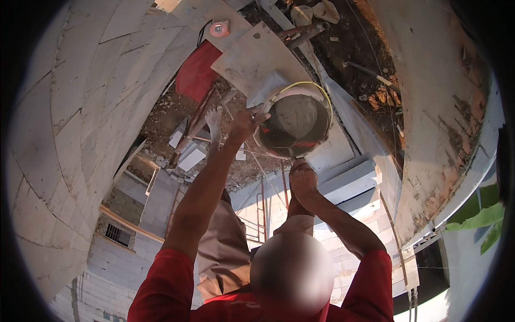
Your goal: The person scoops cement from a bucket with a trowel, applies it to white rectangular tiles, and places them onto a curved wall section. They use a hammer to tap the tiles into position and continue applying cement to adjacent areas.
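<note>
A round bucket with a pale rim and a yellow handle stands on the boards. Wet grey mortar lies inside it. My left hand is closed on the bucket's left rim. At the near side of the bucket my right hand is a fist around the handle of a tool, which looks like a trowel. Its thin metal shank reaches over the near rim. The blade cannot be made out clearly against the bucket's dark inside.
Block walls rise at left and right. Boards hold an orange tape measure; a red sheet lies beside them. My bare foot is left of the bucket. Scaffold bars and ground with block pieces show below.
</note>
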Demonstrator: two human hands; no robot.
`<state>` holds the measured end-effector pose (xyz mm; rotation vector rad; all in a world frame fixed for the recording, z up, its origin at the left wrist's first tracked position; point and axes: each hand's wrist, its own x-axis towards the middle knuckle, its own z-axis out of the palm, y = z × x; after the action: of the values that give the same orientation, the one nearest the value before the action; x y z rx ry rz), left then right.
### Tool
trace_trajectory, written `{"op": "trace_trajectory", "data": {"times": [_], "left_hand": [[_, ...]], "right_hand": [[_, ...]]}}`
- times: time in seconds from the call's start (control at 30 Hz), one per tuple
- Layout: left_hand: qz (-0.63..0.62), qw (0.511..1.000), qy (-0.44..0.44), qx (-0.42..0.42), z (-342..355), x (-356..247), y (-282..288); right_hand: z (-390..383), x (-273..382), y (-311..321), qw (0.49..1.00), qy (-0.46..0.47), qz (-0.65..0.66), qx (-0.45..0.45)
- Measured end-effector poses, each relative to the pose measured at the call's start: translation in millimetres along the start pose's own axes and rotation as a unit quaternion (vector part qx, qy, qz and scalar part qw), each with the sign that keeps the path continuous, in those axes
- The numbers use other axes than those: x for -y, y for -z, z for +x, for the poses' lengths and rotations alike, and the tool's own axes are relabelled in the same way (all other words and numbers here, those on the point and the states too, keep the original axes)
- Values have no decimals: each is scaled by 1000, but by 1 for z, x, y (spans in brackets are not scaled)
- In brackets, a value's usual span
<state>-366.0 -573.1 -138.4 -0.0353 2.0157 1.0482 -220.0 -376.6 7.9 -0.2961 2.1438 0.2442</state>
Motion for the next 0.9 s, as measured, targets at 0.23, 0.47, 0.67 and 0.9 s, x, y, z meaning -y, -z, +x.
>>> {"op": "trace_trajectory", "data": {"times": [0.23, 0.47, 0.67, 0.9], "left_hand": [[-39, 999, -3, -34, -3, 6, -3], [5, 1000, 11, -13, -3, -17, -1], [4, 988, -110, -109, 1, 29, -14], [-11, 997, 70, 33, -4, -21, 15]], "right_hand": [[-9, -120, 68, 978, -71, 186, 55], [25, -36, -67, 848, -49, 498, 175], [42, -16, 20, 166, -158, 947, 224], [14, -40, 10, 762, -257, 593, 36]]}}
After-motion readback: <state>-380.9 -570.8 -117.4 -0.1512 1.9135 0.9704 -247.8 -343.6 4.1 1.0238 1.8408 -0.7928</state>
